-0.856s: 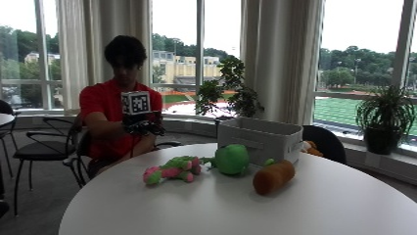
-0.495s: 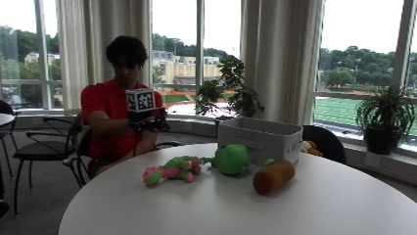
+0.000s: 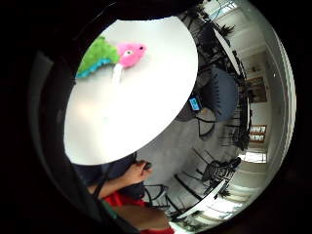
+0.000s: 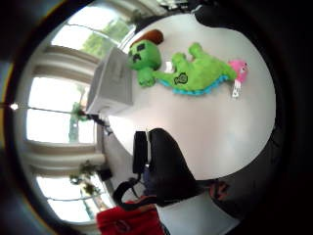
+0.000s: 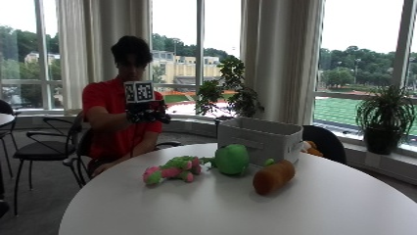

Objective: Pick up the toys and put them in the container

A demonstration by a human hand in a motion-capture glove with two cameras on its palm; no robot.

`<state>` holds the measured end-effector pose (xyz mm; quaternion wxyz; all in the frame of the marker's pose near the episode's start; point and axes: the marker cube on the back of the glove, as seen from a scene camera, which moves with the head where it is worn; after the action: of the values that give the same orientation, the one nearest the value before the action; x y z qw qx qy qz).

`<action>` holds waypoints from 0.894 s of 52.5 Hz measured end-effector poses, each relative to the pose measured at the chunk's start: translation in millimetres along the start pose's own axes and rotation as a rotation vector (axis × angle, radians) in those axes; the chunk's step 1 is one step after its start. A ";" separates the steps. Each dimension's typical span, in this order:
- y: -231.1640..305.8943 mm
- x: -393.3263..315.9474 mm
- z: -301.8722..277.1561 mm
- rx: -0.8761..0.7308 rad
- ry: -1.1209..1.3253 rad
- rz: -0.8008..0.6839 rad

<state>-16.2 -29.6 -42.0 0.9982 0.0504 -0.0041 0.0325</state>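
- black-gloved right hand [image 5: 147, 113] was raised at chest height, left of frame centre; grip state: cannot tell
- green-and-pink plush dinosaur [image 5: 171, 169], round green plush head [image 5: 229, 158] and brown plush log [image 5: 273, 176] lay mid-frame on the round white table [image 5: 326, 205]
- white rectangular container [image 5: 259, 139] stood just behind them

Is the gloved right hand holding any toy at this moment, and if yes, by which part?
Nothing is held. The right hand is raised in front of the person's chest, apart from the dinosaur toy, green head toy and brown toy on the table.

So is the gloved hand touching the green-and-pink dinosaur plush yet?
Apart. The outside view shows the gloved hand raised at chest height, well above the dinosaur plush lying on the table.
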 end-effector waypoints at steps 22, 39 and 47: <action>-71.0 -19.8 16.1 -0.076 0.022 -0.194; -91.6 -33.5 83.0 -0.164 0.014 -0.184; -106.5 -42.8 109.8 -0.217 0.047 -0.194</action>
<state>-52.5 -149.1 56.1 0.9960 -0.0586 0.0209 -0.0639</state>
